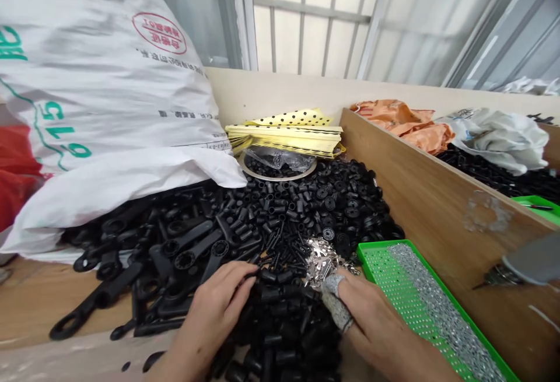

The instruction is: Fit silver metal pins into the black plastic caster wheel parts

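Note:
My left hand is closed, thumb and forefinger pinched on a small black plastic part, mostly hidden by the fingers. Below and beside it lie short black plastic sleeves. My right hand, with grey wrapping on its thumb and a finger, reaches to the edge of a heap of small shiny metal clips. Its fingers are bent together, and what lies between the tips is hidden. Small black screw-like pins are heaped between the hands. Long black plastic handles with ringed ends spread out on the left.
A green tray of small silver pieces stands at right, beside a wooden divider. A grey power screwdriver points in from the right. A large white sack spills parts at left. Black discs and a metal bowl sit behind.

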Tool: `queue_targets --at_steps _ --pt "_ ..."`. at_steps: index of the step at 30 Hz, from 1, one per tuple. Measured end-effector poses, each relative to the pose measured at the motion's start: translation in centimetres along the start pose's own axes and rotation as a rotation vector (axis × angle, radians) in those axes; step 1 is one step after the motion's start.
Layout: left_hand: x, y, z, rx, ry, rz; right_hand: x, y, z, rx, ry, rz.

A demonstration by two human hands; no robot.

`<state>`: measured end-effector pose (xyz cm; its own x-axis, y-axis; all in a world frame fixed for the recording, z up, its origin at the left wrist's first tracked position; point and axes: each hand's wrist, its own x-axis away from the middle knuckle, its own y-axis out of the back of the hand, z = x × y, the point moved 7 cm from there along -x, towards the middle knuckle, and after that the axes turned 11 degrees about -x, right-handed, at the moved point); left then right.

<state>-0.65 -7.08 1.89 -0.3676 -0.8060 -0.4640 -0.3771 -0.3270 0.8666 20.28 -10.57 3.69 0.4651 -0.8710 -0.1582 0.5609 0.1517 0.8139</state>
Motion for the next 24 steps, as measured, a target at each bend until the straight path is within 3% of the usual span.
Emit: queue_targets --at_steps 3,7,11,20,24 --pt "-2.9 -2.0 0.4 -0.046 0.022 0.16 -0.7 -0.3 -0.3 0.067 -0.028 0.048" --pt "-6.5 -4.4 0.4 -0.086 0.052 0.251 -1.5 -0.5 -0.7 0.096 -0.074 0.104" --pt "-8.1 -6.0 -0.1 -0.056 0.081 0.315 -2.0 -0.2 -1.0 0.13 -0.108 0.125" --pt "-8.9 -5.3 0.8 0.4 0.232 0.342 -4.9 0.1 -1.4 0.214 -0.065 0.105" --pt "-8.9 -5.3 -0.6 0.722 0.282 0.413 -6.8 -0.1 -1.5 0.224 -0.047 0.071"
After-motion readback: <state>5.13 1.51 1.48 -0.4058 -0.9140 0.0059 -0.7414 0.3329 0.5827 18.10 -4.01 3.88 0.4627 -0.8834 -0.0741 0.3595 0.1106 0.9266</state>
